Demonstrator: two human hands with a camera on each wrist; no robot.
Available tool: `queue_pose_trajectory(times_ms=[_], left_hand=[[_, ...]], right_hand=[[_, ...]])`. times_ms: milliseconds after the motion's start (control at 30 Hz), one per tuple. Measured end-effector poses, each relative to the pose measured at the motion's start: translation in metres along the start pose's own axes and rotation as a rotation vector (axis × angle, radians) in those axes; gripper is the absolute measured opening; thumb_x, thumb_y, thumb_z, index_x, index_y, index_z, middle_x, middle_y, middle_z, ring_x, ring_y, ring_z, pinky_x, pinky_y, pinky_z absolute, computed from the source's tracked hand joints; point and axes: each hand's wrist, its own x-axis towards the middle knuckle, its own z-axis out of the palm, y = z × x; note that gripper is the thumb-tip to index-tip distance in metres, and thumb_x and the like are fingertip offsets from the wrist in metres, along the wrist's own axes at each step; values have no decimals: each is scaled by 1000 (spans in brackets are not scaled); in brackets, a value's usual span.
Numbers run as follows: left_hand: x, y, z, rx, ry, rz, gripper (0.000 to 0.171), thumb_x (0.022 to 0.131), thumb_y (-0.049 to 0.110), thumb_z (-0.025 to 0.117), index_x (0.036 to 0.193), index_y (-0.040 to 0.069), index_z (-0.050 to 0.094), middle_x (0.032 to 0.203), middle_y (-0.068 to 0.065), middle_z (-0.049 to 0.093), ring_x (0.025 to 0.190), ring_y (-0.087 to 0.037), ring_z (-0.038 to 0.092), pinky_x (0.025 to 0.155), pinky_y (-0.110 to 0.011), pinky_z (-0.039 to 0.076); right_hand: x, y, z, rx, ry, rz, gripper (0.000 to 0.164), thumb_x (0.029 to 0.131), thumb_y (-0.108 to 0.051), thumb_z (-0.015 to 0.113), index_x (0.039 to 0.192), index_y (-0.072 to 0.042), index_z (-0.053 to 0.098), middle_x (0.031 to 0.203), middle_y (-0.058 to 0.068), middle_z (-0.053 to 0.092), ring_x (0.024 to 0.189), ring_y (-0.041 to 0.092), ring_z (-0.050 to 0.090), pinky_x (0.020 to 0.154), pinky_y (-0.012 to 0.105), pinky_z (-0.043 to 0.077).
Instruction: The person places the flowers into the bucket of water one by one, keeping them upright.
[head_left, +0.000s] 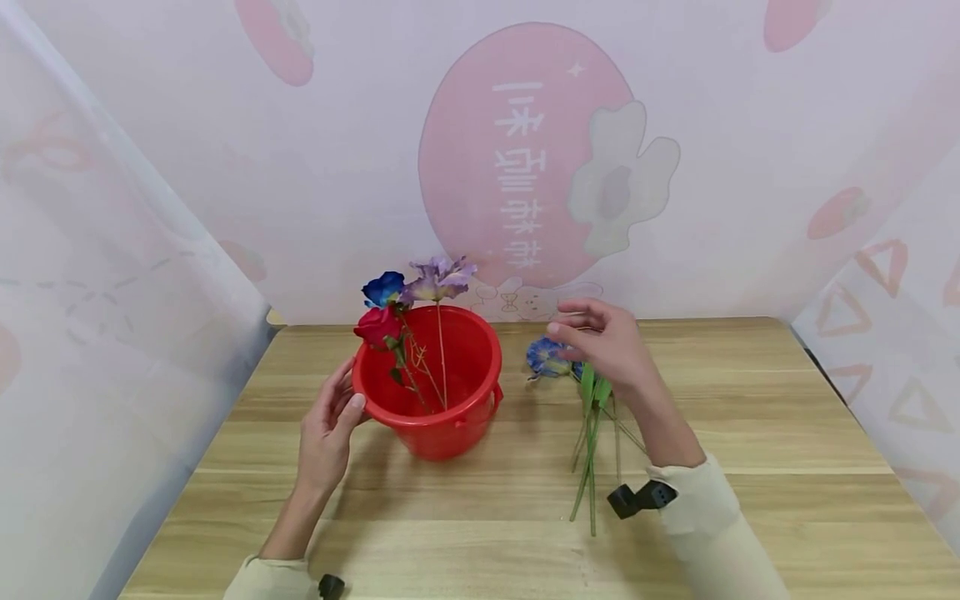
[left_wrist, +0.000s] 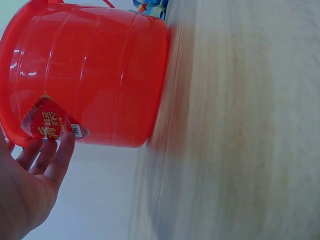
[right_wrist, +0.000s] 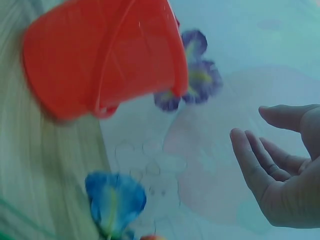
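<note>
A red bucket [head_left: 438,437] stands on the table with a blue rose [head_left: 384,288], a red rose [head_left: 378,327] and a purple iris [head_left: 441,279] in it. My left hand [head_left: 327,429] holds the bucket's left side just under the rim. In the left wrist view its fingers [left_wrist: 61,160] lie against the bucket wall at a dark red label [left_wrist: 47,119]. Over a blue flower [head_left: 546,358], my right hand [head_left: 603,342] hovers with nothing in it, thumb and fingers apart. Green stems [head_left: 588,467] spread toward me below that hand.
The wooden table [head_left: 465,550] backs onto a pale printed cloth [head_left: 337,208] with a pink oval. Similar cloth hangs at both sides. The bucket's handle [right_wrist: 106,70] hangs down on its right side.
</note>
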Motion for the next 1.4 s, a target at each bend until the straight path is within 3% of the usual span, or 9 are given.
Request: queue_pose_trajectory(times_ms=[200, 667, 967, 1200, 1400], left_hand=[[0, -1, 0, -29, -1, 4, 54, 109, 5, 56, 162, 15, 49, 149, -8, 63, 125, -15, 70, 88, -21, 65], [0, 0, 0, -28, 0, -1, 53, 110, 6, 56, 162, 15, 49, 150, -12, 62, 126, -16, 70, 88, -21, 64], [0, 0, 0, -15, -3, -5, 53, 110, 8, 56, 162, 17, 48, 152, -17, 60, 126, -16, 69, 88, -21, 64], [0, 0, 1, -12, -3, 0, 53, 110, 8, 56, 162, 17, 48, 152, -17, 60, 125, -15, 70, 88, -21, 64], [0, 0, 0, -13, -1, 3, 53, 110, 8, 55, 162, 17, 48, 152, -16, 60, 125, -13, 69, 88, -20, 64]], right_hand=[[-6, 19, -26, 42, 53, 12, 50, 103, -13, 72, 147, 5, 55, 113, 2, 71, 98, 8, 76, 93, 34, 66], [-17, 60, -55, 41, 152, 131, 61, 103, -16, 72, 153, 9, 46, 108, -2, 71, 92, 4, 76, 92, 32, 66], [-19, 88, -60, 36, 153, 212, 64, 101, -14, 74, 154, 8, 45, 113, 8, 73, 95, 14, 78, 91, 32, 66], [-21, 100, -59, 10, 143, 249, 64, 103, -13, 73, 154, 11, 44, 127, 29, 72, 93, 13, 79, 89, 33, 67], [-22, 105, -58, -25, 134, 273, 61, 102, -13, 73, 151, 12, 46, 129, 32, 71, 93, 15, 80, 86, 34, 67]])
